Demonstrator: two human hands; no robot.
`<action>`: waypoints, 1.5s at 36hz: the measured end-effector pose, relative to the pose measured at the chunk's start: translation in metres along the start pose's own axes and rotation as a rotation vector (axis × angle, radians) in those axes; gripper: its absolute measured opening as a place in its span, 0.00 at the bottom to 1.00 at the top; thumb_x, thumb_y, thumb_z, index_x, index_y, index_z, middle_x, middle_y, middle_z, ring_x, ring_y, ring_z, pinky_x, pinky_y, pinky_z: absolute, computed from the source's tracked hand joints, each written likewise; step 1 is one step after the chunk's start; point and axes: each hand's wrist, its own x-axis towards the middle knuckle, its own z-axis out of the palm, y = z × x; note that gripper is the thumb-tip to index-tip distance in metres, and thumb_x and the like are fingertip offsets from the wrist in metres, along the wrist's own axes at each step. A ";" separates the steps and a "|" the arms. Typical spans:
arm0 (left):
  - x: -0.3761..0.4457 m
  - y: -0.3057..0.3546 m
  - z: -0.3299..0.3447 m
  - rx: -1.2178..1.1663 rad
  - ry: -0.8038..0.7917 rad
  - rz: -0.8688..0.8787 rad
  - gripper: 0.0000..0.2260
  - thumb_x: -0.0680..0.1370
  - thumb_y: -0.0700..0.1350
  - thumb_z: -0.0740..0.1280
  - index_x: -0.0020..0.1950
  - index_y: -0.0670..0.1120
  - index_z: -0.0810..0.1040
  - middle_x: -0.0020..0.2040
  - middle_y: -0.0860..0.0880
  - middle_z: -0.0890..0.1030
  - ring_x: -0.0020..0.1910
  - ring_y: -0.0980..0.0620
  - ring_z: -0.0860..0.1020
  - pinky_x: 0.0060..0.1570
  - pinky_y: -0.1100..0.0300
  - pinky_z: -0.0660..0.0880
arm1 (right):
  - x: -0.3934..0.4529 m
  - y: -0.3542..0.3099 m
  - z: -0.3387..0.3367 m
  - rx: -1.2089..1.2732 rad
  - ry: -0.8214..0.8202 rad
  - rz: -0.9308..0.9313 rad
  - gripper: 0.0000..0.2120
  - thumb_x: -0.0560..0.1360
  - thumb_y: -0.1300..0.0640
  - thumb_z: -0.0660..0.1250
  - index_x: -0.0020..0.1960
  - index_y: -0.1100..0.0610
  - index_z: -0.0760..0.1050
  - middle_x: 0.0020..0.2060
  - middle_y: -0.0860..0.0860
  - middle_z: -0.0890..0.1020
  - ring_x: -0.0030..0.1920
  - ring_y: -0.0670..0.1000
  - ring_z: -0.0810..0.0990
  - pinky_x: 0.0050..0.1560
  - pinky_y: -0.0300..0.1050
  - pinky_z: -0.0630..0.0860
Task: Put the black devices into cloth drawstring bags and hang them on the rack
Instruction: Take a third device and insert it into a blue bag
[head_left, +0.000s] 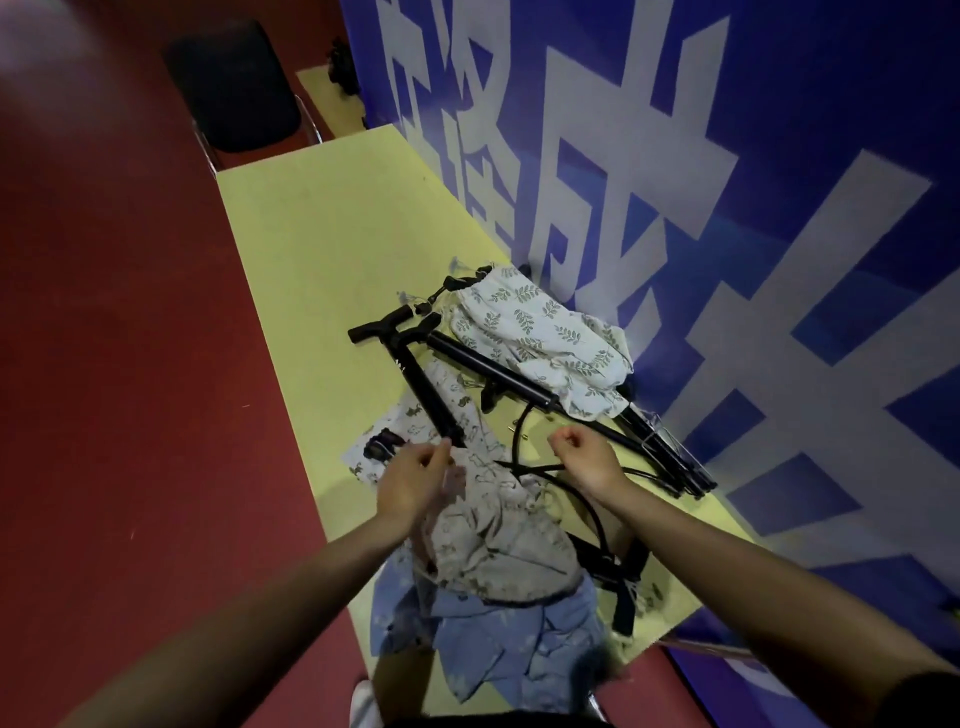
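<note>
Just beyond the beige bag (498, 525), black pump (423, 387) runs away-left, nearest left hand (410, 483) pinching cloth; right hand (587, 460) curled, contents unclear.

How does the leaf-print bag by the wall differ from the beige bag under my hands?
The leaf-print bag is white with green sprigs; the beige bag carries small dark figures. The leaf-print bag lies far along the table against the blue wall, untouched; the beige bag is near, with the left hand on it. Both are crumpled cloth lying over black devices.
</note>
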 end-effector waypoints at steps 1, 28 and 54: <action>0.010 0.005 -0.004 -0.058 0.026 -0.020 0.23 0.83 0.53 0.58 0.44 0.35 0.80 0.36 0.38 0.78 0.31 0.48 0.76 0.33 0.58 0.70 | 0.009 -0.005 0.001 -0.049 0.011 -0.022 0.06 0.77 0.56 0.65 0.41 0.52 0.76 0.38 0.49 0.79 0.41 0.51 0.77 0.43 0.43 0.70; 0.152 0.033 0.046 -0.200 -0.090 -0.227 0.10 0.82 0.44 0.58 0.47 0.43 0.77 0.36 0.46 0.77 0.34 0.46 0.73 0.34 0.56 0.68 | 0.107 -0.003 0.025 -1.072 0.058 -0.202 0.20 0.74 0.46 0.69 0.57 0.60 0.76 0.53 0.57 0.78 0.52 0.58 0.77 0.51 0.47 0.72; 0.151 0.117 0.054 -1.109 0.059 -0.344 0.12 0.80 0.50 0.65 0.44 0.41 0.73 0.33 0.46 0.79 0.35 0.47 0.81 0.40 0.55 0.80 | 0.096 -0.022 -0.033 -0.211 -0.203 -0.303 0.13 0.76 0.46 0.67 0.57 0.51 0.76 0.44 0.48 0.80 0.43 0.47 0.77 0.45 0.44 0.71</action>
